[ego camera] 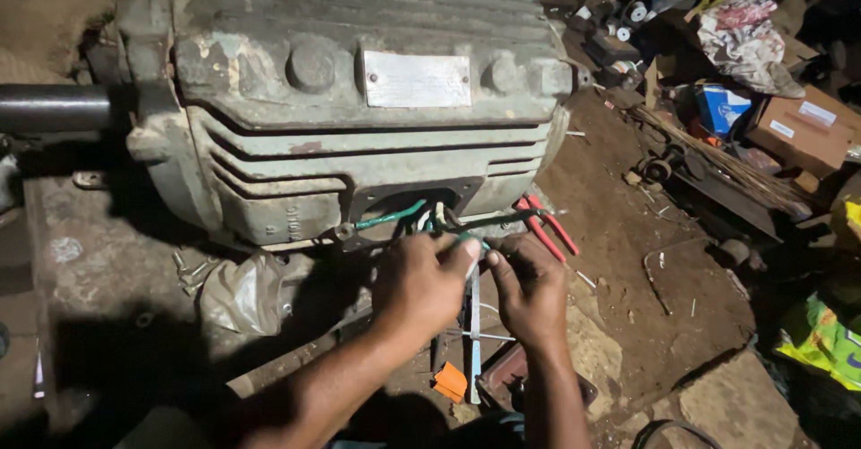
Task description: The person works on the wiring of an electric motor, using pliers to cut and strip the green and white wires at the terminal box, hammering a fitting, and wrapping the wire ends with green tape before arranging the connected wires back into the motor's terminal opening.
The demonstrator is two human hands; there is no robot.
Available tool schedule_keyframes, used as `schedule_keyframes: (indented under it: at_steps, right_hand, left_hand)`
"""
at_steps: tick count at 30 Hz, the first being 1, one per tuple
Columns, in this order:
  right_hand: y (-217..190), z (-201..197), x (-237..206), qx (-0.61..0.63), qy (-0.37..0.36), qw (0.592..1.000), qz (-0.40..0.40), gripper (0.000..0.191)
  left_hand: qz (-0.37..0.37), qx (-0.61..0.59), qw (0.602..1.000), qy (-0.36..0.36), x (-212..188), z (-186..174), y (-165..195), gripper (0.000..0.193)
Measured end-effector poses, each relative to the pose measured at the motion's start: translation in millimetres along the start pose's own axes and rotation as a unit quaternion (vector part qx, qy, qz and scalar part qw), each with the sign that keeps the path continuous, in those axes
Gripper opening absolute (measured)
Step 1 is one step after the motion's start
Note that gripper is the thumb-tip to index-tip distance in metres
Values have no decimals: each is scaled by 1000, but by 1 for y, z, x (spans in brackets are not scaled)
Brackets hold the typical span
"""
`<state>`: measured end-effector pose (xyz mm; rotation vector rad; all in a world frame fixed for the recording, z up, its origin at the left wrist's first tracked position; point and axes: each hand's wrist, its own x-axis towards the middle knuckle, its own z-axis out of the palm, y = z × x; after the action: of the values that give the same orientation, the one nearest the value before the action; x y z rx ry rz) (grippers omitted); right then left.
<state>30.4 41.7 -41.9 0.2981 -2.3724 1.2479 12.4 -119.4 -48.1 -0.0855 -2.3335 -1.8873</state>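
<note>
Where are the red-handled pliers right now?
In the head view, the red-handled pliers lie on the ground right of centre, just below the motor and beside the right hand.

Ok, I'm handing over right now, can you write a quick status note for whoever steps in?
Left hand and right hand: both pinching the green wires coming out of the terminal opening on the grey electric motor.
Red-handled pliers lie on the ground right of the hands; a plastic bag and loose bolts lie to the left.
Done: terminal opening uncovered, wires pulled out.
Left: wire ends look still loose.
</note>
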Motion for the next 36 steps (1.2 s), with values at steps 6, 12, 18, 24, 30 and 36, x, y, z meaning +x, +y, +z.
schedule_keyframes:
  at_steps: [6,12,18,24,30,36]
  right_hand:
    - [-12,10,-14,-148,61,984,-72,12]
    - [-17,19,-24,-78,119,987,-68,31]
    - [-27,14,-23,-178,72,981,-36,60]
    - [-40,10,-14,-327,41,942,-61,44]
    - [-35,10,-9,-129,44,990,-36,44]
    - [-21,14,-9,-47,40,998,-19,34]
  left_hand:
    - [29,-155,985,-75,22,3,16,27]
    - [59,147,985,-76,20,-8,45,29]
    - [151,142,976,-64,28,-20,52,23]
    - [152,145,977,-38,6,-26,32,17]
    - [-1,76,993,-87,6,-32,0,30]
    - [34,51,992,-112,12,-20,-7,32]
